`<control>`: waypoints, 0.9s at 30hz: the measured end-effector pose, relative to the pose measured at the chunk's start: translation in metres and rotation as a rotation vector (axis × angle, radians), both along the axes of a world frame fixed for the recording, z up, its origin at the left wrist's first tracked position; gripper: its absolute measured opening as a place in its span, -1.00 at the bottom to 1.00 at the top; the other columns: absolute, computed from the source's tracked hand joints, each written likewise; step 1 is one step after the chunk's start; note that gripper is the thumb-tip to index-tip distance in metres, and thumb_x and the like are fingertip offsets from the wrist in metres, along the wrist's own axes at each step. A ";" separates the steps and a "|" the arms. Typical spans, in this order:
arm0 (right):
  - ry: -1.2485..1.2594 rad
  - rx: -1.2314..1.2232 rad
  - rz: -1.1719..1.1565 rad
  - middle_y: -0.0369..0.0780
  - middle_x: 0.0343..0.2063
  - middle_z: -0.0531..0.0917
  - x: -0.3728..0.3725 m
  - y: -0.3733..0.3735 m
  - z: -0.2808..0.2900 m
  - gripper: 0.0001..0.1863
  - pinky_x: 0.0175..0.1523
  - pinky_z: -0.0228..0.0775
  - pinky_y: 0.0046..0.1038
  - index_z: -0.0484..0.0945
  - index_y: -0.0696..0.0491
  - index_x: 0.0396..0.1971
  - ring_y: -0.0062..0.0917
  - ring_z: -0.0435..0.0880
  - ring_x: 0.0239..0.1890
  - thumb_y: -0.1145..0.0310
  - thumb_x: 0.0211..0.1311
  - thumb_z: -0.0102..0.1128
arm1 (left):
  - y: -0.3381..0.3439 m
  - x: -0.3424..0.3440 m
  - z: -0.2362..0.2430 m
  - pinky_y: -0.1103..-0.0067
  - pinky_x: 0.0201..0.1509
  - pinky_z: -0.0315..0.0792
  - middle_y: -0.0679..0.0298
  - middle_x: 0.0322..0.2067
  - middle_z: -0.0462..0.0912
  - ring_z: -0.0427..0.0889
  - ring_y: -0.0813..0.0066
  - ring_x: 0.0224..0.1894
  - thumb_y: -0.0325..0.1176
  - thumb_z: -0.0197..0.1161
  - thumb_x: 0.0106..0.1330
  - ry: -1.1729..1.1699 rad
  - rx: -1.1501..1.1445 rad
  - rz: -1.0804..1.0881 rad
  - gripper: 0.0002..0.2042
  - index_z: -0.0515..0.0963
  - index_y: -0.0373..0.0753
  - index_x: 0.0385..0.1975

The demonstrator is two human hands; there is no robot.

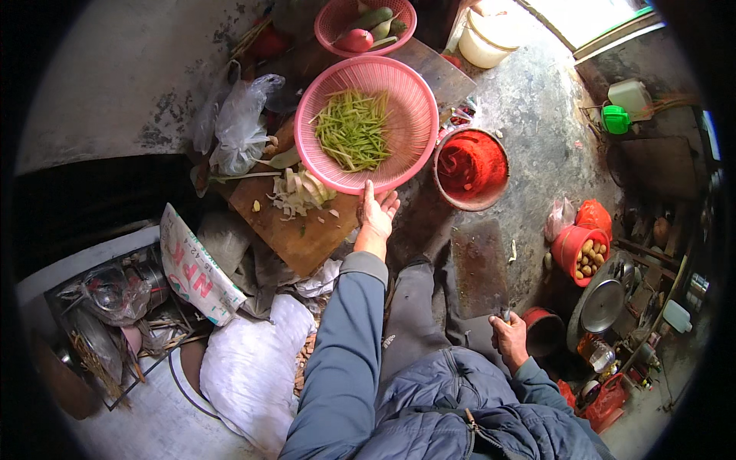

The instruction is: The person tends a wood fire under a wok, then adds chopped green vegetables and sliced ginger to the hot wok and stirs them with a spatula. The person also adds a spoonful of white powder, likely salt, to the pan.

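Observation:
A pink plastic basket (418,115) holds a heap of thin green vegetable strips (353,129). My left hand (376,218) reaches up to its near rim, fingers stretched out and the thumb touching the edge. Below the basket lies a wooden cutting board (295,245), bearing pale vegetable slices (300,192) and scraps. In my right hand (510,339), low by my thigh, is the handle of a cleaver (479,264); its broad dark blade points away from me. My right fingers are closed round that handle.
Beyond the basket, a second pink basket (322,27) holds whole radishes. A bucket of red paste (471,169) stands on the floor to its right. Farther right are a red bucket of potatoes (589,257) and cookware. Plastic bags (241,126) and a white sack (253,368) lie left.

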State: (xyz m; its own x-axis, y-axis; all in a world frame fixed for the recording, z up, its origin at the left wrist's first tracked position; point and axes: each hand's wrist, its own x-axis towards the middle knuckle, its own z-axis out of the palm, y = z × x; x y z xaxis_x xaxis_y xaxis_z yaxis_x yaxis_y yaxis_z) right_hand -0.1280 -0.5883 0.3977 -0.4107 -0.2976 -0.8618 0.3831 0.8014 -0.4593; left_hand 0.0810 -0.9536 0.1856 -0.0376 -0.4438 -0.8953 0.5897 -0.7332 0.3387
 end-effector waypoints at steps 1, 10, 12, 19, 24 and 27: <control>-0.005 0.013 -0.011 -0.39 -0.70 0.46 0.003 -0.003 -0.001 -0.73 -0.67 0.19 -0.50 0.47 0.00 -0.40 -0.66 0.41 -0.76 0.34 0.38 0.44 | -0.004 -0.003 -0.006 0.16 0.19 0.62 0.10 0.03 0.65 0.67 0.10 0.12 0.17 0.39 0.45 0.039 -0.007 0.042 -0.38 0.46 -0.19 0.26; -0.055 0.074 -0.014 -0.39 -0.70 0.44 0.001 -0.033 -0.010 -0.74 -0.68 0.21 -0.48 0.46 -0.01 -0.41 -0.65 0.41 -0.76 0.37 0.37 0.43 | -0.031 -0.015 -0.008 0.15 -0.18 0.77 0.10 0.04 0.62 0.74 0.13 -0.09 -0.56 0.27 0.30 -0.005 0.094 0.268 -0.58 0.46 -0.19 0.16; -0.038 0.048 0.001 -0.40 -0.70 0.44 -0.006 -0.039 -0.013 -0.73 -0.68 0.21 -0.48 0.45 -0.01 -0.41 -0.65 0.41 -0.76 0.37 0.37 0.43 | -0.023 -0.009 0.002 0.15 -0.17 0.79 0.08 0.02 0.62 0.74 0.12 -0.08 -0.56 0.27 0.30 0.052 0.055 0.298 -0.58 0.45 -0.22 0.17; -0.062 -0.001 0.045 -0.39 -0.70 0.44 -0.033 -0.057 -0.024 -0.76 -0.69 0.20 -0.47 0.46 0.01 -0.38 -0.64 0.39 -0.77 0.37 0.36 0.42 | 0.019 0.062 0.052 0.23 0.00 0.80 0.05 0.06 0.71 0.77 0.09 0.02 -0.53 0.22 0.38 0.190 -0.169 0.328 -0.63 0.52 -0.29 0.18; -0.054 -0.004 0.100 -0.39 -0.70 0.45 -0.062 -0.065 -0.029 -0.75 -0.67 0.20 -0.46 0.48 0.02 -0.40 -0.65 0.41 -0.76 0.36 0.36 0.43 | 0.053 0.158 0.089 0.21 0.16 0.76 -0.03 0.16 0.70 0.76 0.05 0.13 -0.53 0.20 0.39 0.043 -0.385 0.390 -0.62 0.53 -0.41 0.20; 0.010 -0.022 0.196 -0.39 -0.68 0.48 -0.082 -0.072 -0.040 -0.73 -0.62 0.23 -0.48 0.50 0.03 -0.44 -0.68 0.41 -0.71 0.32 0.33 0.46 | 0.080 0.207 0.104 0.25 0.25 0.73 -0.05 0.17 0.70 0.73 0.05 0.18 -0.52 0.19 0.41 -0.049 -0.361 0.483 -0.62 0.51 -0.45 0.21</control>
State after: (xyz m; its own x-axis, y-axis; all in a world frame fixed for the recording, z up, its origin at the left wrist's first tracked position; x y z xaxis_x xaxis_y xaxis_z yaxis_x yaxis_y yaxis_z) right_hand -0.2097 -0.6603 0.3579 -0.3513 -0.3918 -0.8503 0.2161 0.8498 -0.4808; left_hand 0.2884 -0.8741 0.2895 0.2819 -0.6765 -0.6804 0.8046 -0.2195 0.5517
